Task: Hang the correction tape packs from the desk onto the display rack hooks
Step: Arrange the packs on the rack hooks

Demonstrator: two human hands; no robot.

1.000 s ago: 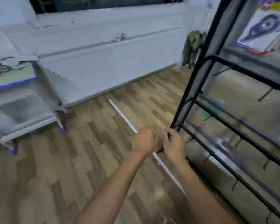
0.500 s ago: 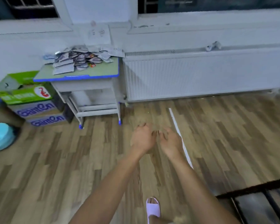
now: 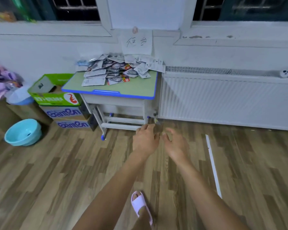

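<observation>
A heap of several correction tape packs lies on the far half of a small desk with a green top and blue edge, against the white wall. My left hand and my right hand hang side by side in front of me, well short of the desk, above the wooden floor. Both have loosely spread, relaxed fingers and hold nothing. The display rack is out of view.
Stacked cardboard boxes stand left of the desk, with a light blue basin on the floor beside them. A white radiator runs along the wall to the right. A white strip lies on the floor. My slippered foot steps forward.
The view has swung from the black rack round to the desk, which is now closer and centred. My hands have left the rack and drifted slightly apart, holding nothing.
</observation>
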